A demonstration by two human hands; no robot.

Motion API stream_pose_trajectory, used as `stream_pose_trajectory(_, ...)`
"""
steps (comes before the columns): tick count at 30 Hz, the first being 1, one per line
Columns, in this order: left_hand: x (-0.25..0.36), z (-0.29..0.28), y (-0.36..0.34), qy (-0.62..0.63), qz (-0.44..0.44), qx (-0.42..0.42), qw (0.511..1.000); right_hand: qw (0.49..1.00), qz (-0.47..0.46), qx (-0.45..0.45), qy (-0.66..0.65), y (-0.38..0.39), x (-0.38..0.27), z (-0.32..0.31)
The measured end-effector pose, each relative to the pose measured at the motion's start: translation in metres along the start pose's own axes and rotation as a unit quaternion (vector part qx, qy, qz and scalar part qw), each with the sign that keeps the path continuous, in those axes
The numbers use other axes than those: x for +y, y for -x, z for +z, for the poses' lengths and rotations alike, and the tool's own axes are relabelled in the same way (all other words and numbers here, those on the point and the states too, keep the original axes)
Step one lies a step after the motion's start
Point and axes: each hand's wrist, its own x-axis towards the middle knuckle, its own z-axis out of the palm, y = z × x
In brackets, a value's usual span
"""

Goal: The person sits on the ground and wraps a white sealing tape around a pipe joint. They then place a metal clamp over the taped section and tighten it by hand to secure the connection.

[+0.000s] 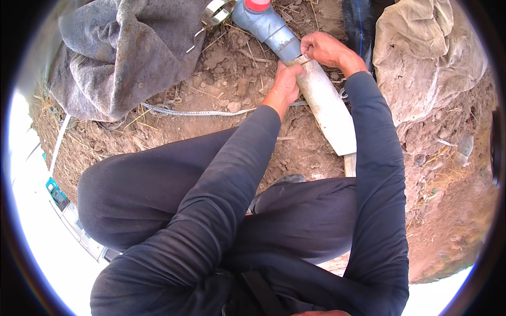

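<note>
A grey plastic pipe elbow [266, 30] with a red end lies on the soil ahead of me. Its lower end meets a whitish tube [329, 108] that runs down toward my knees and narrows at its near end. My left hand [288, 83] grips the tube's left side just below the joint, thumb laid across its top. On the other side, my right hand [328, 51] is closed in a pinch at the edge where the tube meets the elbow. What its fingertips hold is too small to make out.
A round metal clamp [217, 11] with a bent handle sits left of the elbow. Grey felt-like cloth [126, 58] lies at left, a beige cloth [414, 58] at right. A black pipe [359, 26] runs beside it. Thin pale cord [200, 112] crosses the soil.
</note>
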Motion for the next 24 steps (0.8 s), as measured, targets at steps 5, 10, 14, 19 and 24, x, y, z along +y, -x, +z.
stream_pose_trajectory(5, -0.001, -0.002, -0.001, 0.014, -0.001, 0.012, 1.0, 1.0, -0.018, 0.0, -0.001, 0.0, 0.005, 0.002)
stream_pose_trajectory(10, -0.008, 0.008, 0.011, -0.022, 0.034, 0.051, 0.998, 0.999, -0.031, 0.005, -0.013, -0.005, 0.006, 0.001)
stream_pose_trajectory(14, -0.021, 0.022, 0.019, -0.084, 0.082, 0.112, 0.987, 0.999, -0.028, 0.014, -0.028, -0.007, 0.007, 0.002)
stream_pose_trajectory(19, -0.022, 0.018, 0.013, -0.051, 0.082, 0.073, 0.993, 0.997, -0.05, 0.048, -0.039, -0.004, 0.007, 0.007)
stream_pose_trajectory(24, -0.014, 0.005, 0.006, -0.049, 0.05, 0.043, 0.997, 0.994, -0.071, 0.079, -0.021, 0.003, 0.005, 0.011)
